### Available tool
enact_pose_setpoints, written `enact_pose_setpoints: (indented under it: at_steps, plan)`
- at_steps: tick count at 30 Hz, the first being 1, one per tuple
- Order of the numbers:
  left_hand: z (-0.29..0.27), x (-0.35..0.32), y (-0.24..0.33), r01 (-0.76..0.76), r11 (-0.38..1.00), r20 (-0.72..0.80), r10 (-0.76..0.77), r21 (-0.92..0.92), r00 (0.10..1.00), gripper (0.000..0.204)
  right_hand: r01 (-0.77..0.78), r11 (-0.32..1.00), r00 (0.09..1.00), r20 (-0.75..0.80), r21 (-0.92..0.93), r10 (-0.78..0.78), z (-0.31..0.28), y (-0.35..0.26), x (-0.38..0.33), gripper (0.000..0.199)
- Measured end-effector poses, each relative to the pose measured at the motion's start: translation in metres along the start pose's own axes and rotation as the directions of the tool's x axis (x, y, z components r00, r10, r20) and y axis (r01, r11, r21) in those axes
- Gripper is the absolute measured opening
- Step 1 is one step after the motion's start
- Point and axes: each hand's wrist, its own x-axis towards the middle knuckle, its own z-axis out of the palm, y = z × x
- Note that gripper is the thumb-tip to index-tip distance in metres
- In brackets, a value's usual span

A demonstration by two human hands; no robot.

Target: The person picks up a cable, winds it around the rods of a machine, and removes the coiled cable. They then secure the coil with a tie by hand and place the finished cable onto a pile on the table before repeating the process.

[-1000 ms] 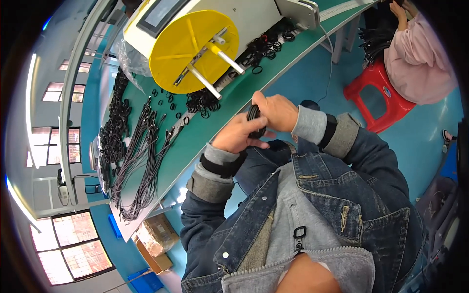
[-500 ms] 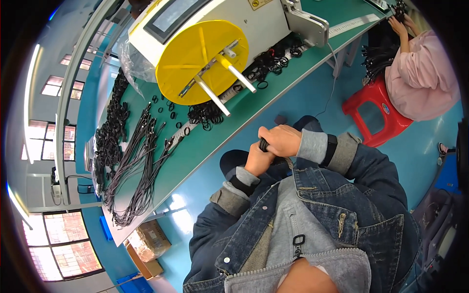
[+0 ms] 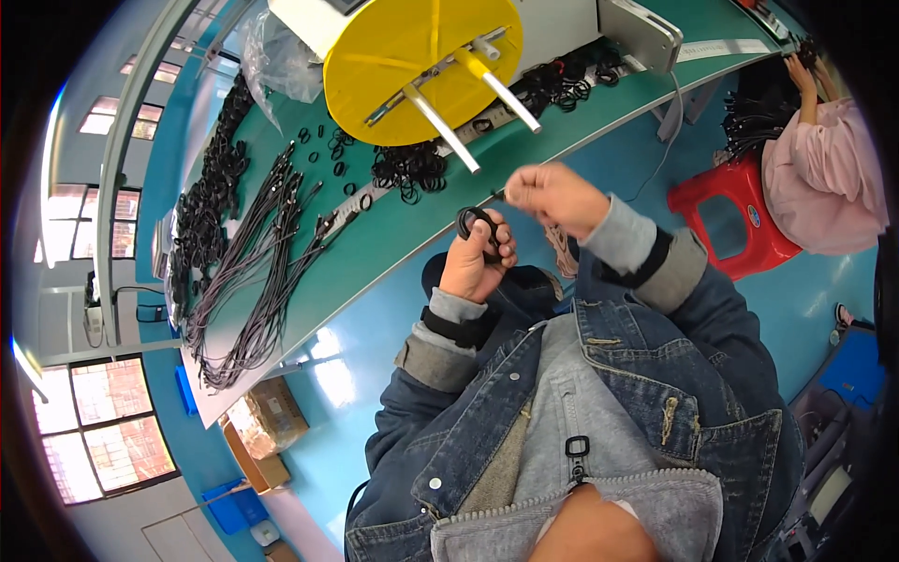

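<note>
My left hand (image 3: 476,265) grips a small black coil of cable (image 3: 476,225) between thumb and fingers. My right hand (image 3: 554,197) is closed in a fist just to the right of it, pinching a thin black tie or cable end that leads toward the coil. Both hands hover below the edge of the green workbench (image 3: 375,253). On the bench lies a pile of small black coils (image 3: 409,170) and long bundles of black cables (image 3: 257,272).
A winding machine with a yellow disc (image 3: 412,56) and white pegs stands on the bench. Another person in pink (image 3: 824,169) works at the right near a red stool (image 3: 730,211). Cardboard boxes (image 3: 262,426) sit on the blue floor.
My hands have drawn apart: the right hand has pulled up and rightward from the coil, which stays in the left hand. The view has shifted closer to the bench.
</note>
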Motion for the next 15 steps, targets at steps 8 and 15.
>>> enact_pose_setpoints:
  at_steps: [8, 15]
  plan:
    - [0.002, -0.001, -0.004, -0.016, 0.827, -0.015, 0.030, 0.562, 0.999, 0.011, -0.179, 0.963, 0.983, 0.007, 0.203, 0.181, 0.008, 0.018, -0.040, 0.016]
    - [0.000, 0.004, -0.002, -0.047, 0.714, -0.058, 0.123, 0.699, 0.991, 0.009, -0.285, 0.959, 0.939, 0.201, 0.002, 0.278, 0.012, 0.020, -0.070, 0.013]
